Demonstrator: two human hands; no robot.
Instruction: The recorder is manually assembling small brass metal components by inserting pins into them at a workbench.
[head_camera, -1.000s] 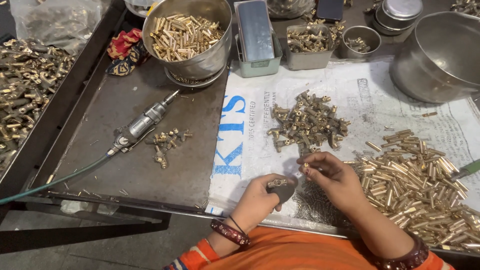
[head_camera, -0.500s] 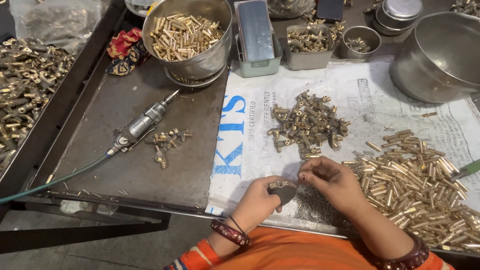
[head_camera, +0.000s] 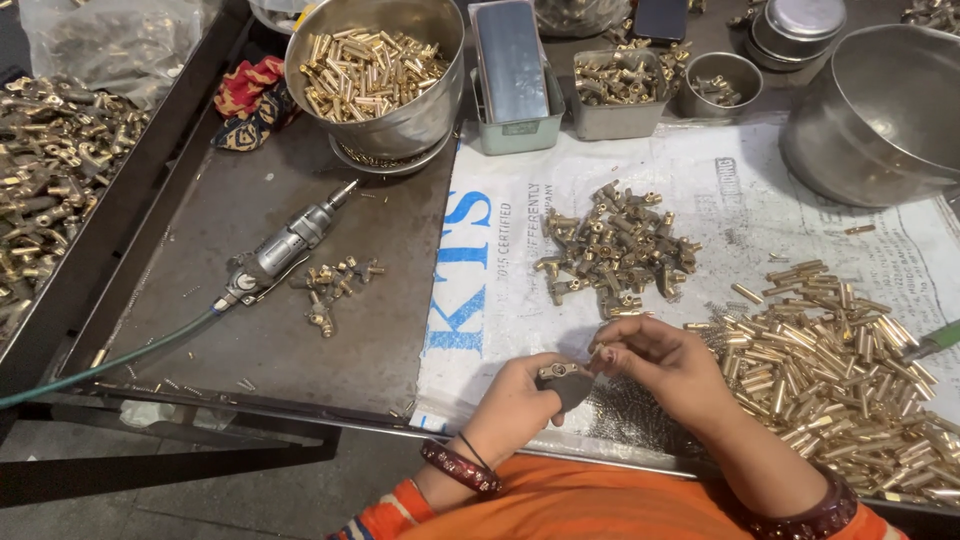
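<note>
My left hand (head_camera: 520, 402) grips a small dark block (head_camera: 566, 381) with a brass piece seated in it, near the table's front edge. My right hand (head_camera: 655, 362) is pinched on a small brass part, its fingertips touching the top of the block. Just beyond the hands lies a pile of brass fittings (head_camera: 615, 250) on a white printed sack (head_camera: 500, 250). To the right spreads a heap of brass tubes (head_camera: 840, 350). A patch of tiny springs or pins (head_camera: 640, 420) lies under my right wrist.
A pneumatic hand tool (head_camera: 280, 250) with a green hose lies on the dark metal tray, beside a few brass fittings (head_camera: 330, 285). At the back stand a steel pot of brass tubes (head_camera: 375, 70), a grey box (head_camera: 512, 75), small tins and a large steel bowl (head_camera: 880, 110). More brass parts (head_camera: 50, 170) fill the left tray.
My right hand has shifted slightly left and brought its pinched part down onto the block in my left hand. Nothing else moved.
</note>
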